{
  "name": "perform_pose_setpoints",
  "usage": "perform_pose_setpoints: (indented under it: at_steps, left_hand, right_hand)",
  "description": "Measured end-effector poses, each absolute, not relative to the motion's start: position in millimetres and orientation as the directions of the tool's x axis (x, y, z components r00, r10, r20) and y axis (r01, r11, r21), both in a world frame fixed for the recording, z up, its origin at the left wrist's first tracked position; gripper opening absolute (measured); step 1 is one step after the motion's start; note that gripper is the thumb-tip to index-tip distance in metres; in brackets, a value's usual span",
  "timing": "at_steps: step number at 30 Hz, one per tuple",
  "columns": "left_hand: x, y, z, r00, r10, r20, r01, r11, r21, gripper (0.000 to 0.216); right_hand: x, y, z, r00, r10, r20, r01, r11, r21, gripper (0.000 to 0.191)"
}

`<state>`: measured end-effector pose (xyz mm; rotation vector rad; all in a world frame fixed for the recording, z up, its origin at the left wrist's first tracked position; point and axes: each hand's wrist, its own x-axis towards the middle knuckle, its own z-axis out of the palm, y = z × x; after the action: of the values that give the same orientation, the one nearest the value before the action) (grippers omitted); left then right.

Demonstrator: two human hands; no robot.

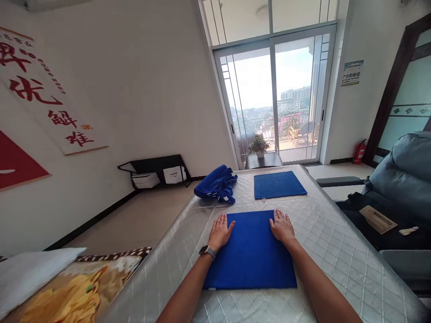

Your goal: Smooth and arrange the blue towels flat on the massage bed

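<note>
A blue cloth (252,251), like a towel, lies flat in front of me on the quilted silver-grey mattress (336,251). My left hand (220,232) rests flat at its far left corner, fingers stretched out, with a watch on the wrist. At the far right corner lies my right hand (282,225), also flat with straight fingers. A small white tag shows at the near left edge. Farther off, a second blue cloth (279,184) is spread flat. To its left sits a crumpled heap of blue cloths (218,184).
On the left are a white pillow (37,273) and a yellow garment (67,298) on a patterned blanket. A grey armchair (411,166) stands at the right, with cardboard (378,219) on dark cloth. A potted plant (259,146) stands beyond the mattress, before glass doors.
</note>
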<state>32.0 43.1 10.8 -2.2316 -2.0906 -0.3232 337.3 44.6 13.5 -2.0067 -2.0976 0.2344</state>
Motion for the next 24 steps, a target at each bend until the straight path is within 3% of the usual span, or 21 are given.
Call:
perform_pose_setpoints:
  at_steps: [5, 8, 13, 24]
  left_hand:
    - [119.6, 42.1, 16.6, 0.409, 0.877, 0.252, 0.891, -0.443, 0.096, 0.076]
    - [184.1, 44.2, 14.0, 0.527, 0.818, 0.229, 0.818, -0.562, 0.123, 0.069]
    - [226.3, 50.8, 10.1, 0.502, 0.831, 0.239, 0.798, -0.551, 0.245, 0.070]
    - [119.6, 57.9, 9.9, 0.338, 0.921, 0.192, 0.909, -0.373, 0.187, 0.070]
  right_hand:
    - [336.7, 44.7, 12.2, -0.030, 0.997, 0.066, 0.965, 0.046, -0.259, 0.069]
    - [340.0, 44.1, 9.5, -0.056, 0.996, 0.069, 0.973, 0.069, -0.219, 0.065]
    - [344.3, 43.2, 6.7, -0.102, 0.993, 0.055, 0.980, 0.110, -0.168, 0.064]
    - [335.9, 45.5, 16.0, -0.034, 0.998, 0.049, 0.974, 0.044, -0.222, 0.067]
